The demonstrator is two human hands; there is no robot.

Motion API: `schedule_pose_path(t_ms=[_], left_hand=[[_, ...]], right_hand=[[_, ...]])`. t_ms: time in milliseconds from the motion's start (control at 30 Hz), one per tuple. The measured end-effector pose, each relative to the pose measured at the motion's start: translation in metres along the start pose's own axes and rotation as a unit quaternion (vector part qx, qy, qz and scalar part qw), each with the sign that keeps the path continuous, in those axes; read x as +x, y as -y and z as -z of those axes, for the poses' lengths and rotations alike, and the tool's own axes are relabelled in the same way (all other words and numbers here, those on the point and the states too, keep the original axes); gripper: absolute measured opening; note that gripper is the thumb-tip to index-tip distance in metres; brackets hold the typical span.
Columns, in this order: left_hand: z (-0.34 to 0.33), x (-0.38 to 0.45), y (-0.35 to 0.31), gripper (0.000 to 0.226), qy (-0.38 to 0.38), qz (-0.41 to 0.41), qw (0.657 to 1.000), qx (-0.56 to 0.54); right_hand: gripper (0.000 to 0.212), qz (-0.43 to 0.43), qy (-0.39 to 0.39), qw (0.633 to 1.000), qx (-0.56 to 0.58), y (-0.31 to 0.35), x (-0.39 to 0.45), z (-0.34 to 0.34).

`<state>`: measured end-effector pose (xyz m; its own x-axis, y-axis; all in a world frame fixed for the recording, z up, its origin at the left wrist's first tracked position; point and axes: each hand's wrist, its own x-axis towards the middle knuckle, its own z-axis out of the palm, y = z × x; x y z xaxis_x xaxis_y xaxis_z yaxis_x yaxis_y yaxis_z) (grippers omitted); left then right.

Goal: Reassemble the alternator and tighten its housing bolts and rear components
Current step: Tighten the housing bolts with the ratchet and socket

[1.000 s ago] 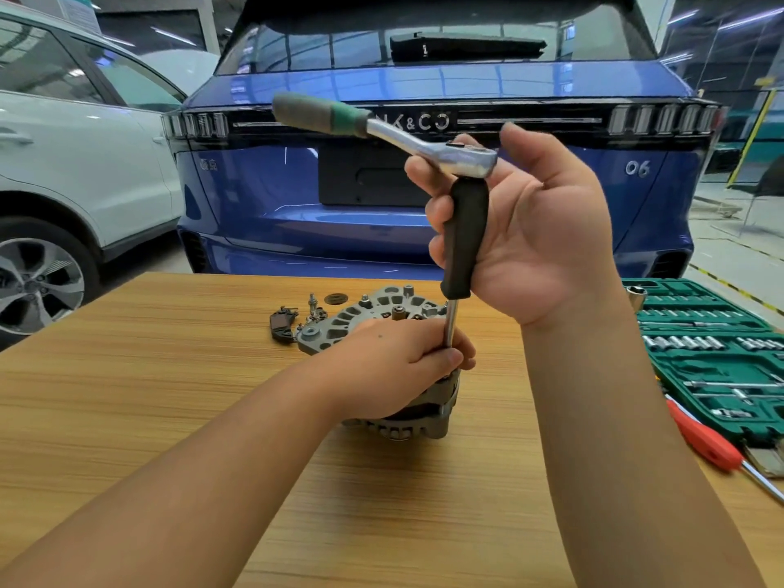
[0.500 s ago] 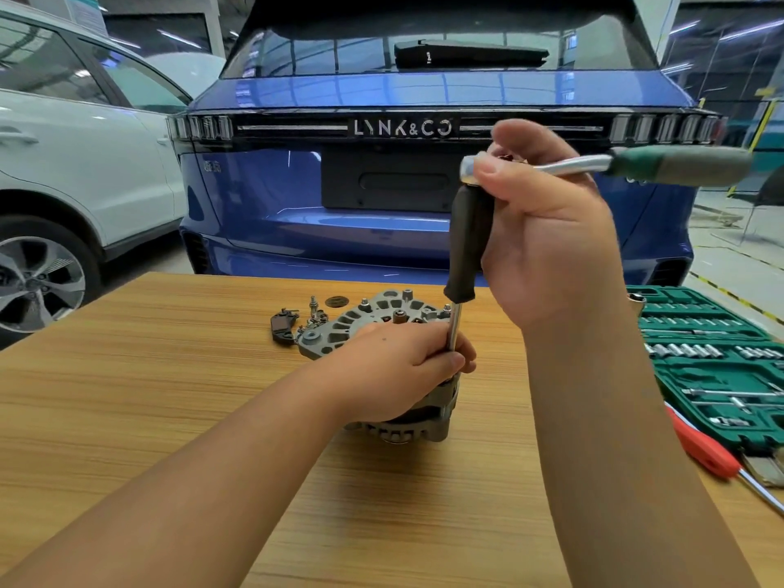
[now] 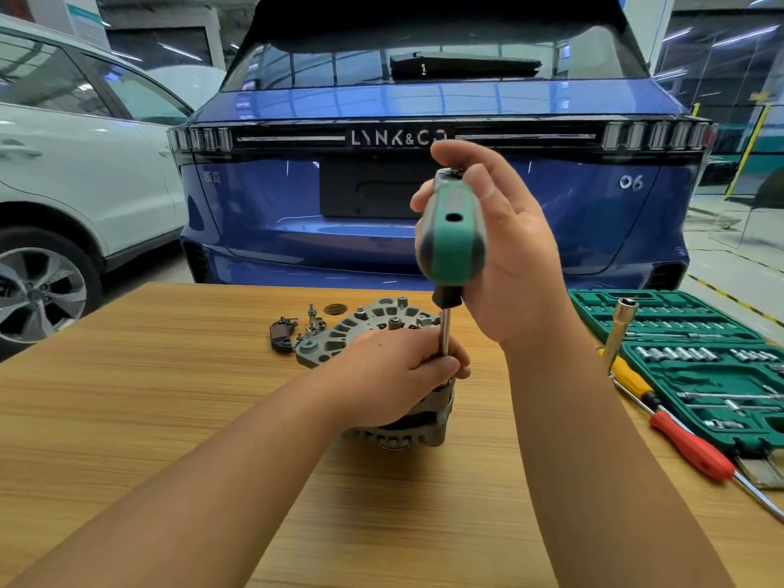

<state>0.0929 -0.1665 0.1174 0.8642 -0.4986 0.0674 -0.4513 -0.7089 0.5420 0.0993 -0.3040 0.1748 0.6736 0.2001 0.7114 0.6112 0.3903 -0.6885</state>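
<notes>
The alternator [image 3: 382, 401] stands on its pulley end near the middle of the wooden table [image 3: 169, 418], rear housing facing up, and my left hand [image 3: 396, 375] is curled over its near upper rim, fingers pinching the steel extension shaft [image 3: 445, 333] where it meets a housing bolt I cannot see under my fingers. My right hand [image 3: 496, 248] is closed round the head of the ratchet [image 3: 452, 235] at the top of the black driver grip [image 3: 446, 295]. The change: half a second ago the green ratchet handle pointed out to the right, a second ago out to the left; now it points straight at me, foreshortened. I judge that to be a continuing sweep on the same bolt, so tightening is under way, not finished; whether the bolt is seated I cannot tell. Just beyond the alternator lie a black component [image 3: 281, 335], a few small loose fasteners [image 3: 313, 322] and a dark round disc [image 3: 335, 309], so I judge the rear components are yet to be fitted. To the right sit an open green socket case [image 3: 695, 333], a deep socket tool [image 3: 619, 328], and yellow- and red-handled screwdrivers [image 3: 679, 435]. Behind the table stands a blue car [image 3: 424, 99], tailgate raised, with a white car [image 3: 85, 184] to the left, in a lit workshop.
</notes>
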Motion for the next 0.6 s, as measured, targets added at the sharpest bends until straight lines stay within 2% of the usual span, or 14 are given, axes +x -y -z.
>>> schedule_pose_path(t_ms=[100,233,467,600], left_hand=[[-0.001,0.0,-0.001,0.016,0.0,-0.002,1.0,0.014],[0.0,0.001,0.0,0.018,0.011,-0.007,1.0,0.015],[0.007,-0.002,-0.001,0.027,0.029,-0.007,1.0,0.005],[0.003,0.002,0.003,0.018,0.024,-0.016,1.0,0.002]], right_hand=[[0.032,-0.014,-0.055,0.998,-0.002,0.002,-0.001,-0.002],[0.041,0.024,-0.167,0.976,-0.135,0.006,-0.001,-0.011],[0.032,0.091,-0.209,0.948,-0.221,0.001,0.001,-0.026],[0.03,0.119,-0.239,0.912,-0.311,-0.005,0.006,-0.029]])
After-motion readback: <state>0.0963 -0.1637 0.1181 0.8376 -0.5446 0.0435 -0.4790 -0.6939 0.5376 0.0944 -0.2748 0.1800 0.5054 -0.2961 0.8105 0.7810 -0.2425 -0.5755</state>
